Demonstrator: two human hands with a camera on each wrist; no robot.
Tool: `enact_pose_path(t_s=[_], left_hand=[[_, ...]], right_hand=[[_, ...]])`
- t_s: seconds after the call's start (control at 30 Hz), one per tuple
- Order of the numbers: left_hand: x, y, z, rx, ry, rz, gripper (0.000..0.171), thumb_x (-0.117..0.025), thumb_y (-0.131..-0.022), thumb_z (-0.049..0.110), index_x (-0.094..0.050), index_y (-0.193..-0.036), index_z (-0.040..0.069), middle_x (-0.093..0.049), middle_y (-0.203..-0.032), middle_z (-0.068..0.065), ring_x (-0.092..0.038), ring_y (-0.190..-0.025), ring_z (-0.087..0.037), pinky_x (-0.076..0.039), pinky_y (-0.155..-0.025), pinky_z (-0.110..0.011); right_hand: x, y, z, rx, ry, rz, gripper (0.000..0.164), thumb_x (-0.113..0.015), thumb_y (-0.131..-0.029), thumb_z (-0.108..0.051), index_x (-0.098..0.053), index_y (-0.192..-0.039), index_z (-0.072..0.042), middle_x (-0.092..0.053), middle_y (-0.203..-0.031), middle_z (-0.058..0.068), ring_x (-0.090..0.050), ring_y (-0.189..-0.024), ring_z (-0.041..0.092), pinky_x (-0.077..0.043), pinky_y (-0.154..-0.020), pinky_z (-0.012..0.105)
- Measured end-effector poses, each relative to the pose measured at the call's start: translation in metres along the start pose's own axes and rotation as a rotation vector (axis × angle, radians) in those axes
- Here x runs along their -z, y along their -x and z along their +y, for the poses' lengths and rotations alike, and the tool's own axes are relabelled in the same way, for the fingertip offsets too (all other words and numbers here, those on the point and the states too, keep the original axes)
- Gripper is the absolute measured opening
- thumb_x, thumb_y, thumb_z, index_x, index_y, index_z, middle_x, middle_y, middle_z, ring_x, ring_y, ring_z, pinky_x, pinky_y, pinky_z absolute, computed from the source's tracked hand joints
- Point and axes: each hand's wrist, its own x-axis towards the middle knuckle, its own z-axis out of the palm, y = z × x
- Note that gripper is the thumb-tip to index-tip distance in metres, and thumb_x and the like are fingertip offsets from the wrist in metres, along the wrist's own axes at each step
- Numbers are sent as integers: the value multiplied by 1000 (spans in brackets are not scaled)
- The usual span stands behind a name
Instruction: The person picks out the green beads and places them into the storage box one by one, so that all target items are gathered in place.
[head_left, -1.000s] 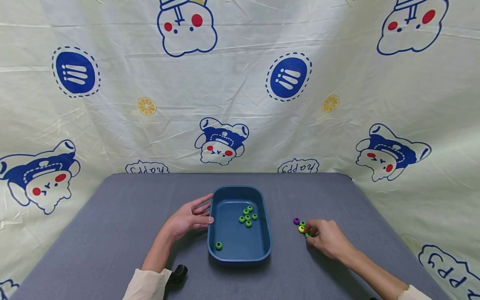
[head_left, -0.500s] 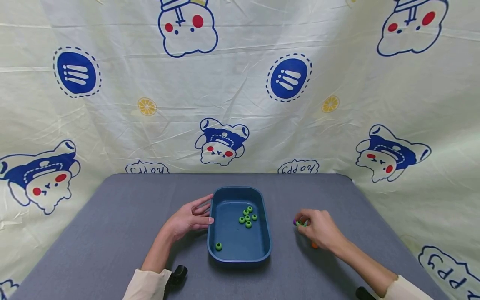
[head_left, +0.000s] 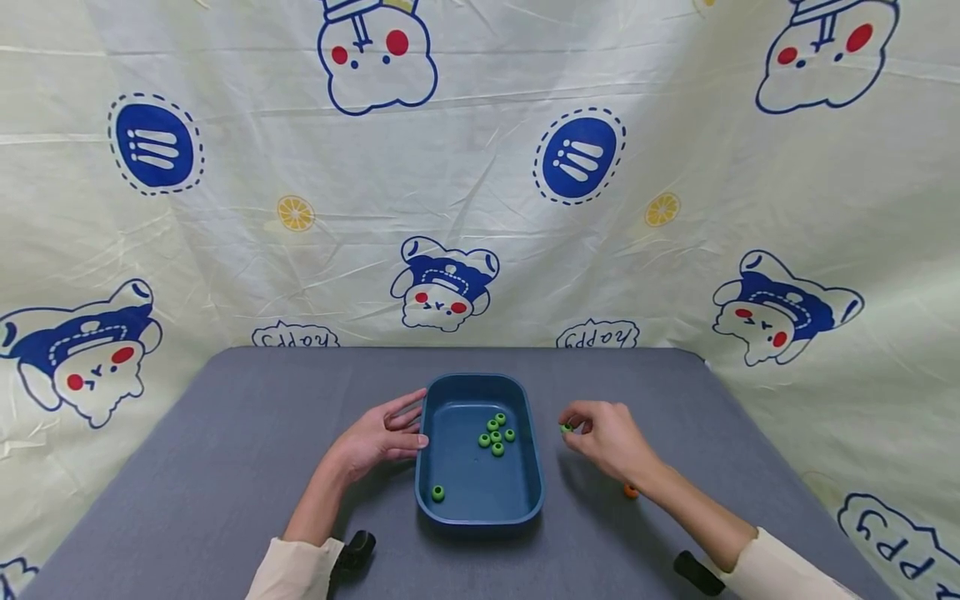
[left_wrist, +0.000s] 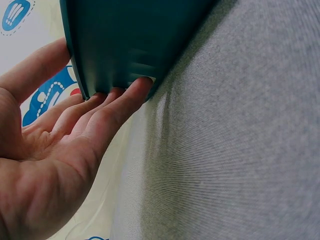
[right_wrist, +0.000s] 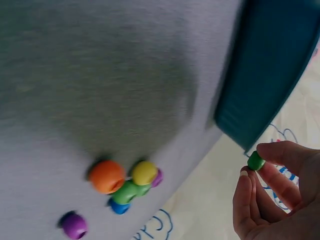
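My left hand (head_left: 378, 433) rests against the left wall of a blue tray (head_left: 472, 496), its extended fingers touching the outer side. Inside the tray, a cluster of several green beads (head_left: 496, 437) lies toward the far right, and a single green bead (head_left: 438, 493) sits near the front left. To the right of the tray, my right hand (head_left: 611, 433) pinches a green bead (right_wrist: 256, 161) between thumb and fingertips, raised above the table.
Loose beads lie on the grey table (head_left: 300, 467) to the right: orange (right_wrist: 106, 176), yellow (right_wrist: 144, 172), green (right_wrist: 125, 192), blue (right_wrist: 120, 207) and purple (right_wrist: 75, 226). In the head view the right hand and forearm hide most of them. A printed cloth (head_left: 480, 167) hangs behind.
My right hand has picked up a green bead from the loose group and moved left and away from me, closer to the tray. The left hand and tray stay put.
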Motion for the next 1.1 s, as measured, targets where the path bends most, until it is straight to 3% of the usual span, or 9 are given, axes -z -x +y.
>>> enact_pose_path(t_s=[0.3,1.1], left_hand=[[1,-1,-1,-2,4,-4,78,-70,-94,4,-30,-160,13,-34,-162,-20,-44,-143,-41,-57,-97,-41],[1,-1,-1,5,-12,8,77,-70,-94,5,-31,-160,15,-33,-163,-19,-44,-143,-42,-57,-98,-43]], right_hand=[[-1,-14,-19,15,-28,22,13,-74,-88,-9,-77,-100,-13,-77,-92,0,-63,-77,10,-53,-60,24],[-39,-24,-57,25,-94,-10,17,-76,-86,-6,-75,-104,-8,-73,-91,2,-60,-76,11,-56,-61,21]])
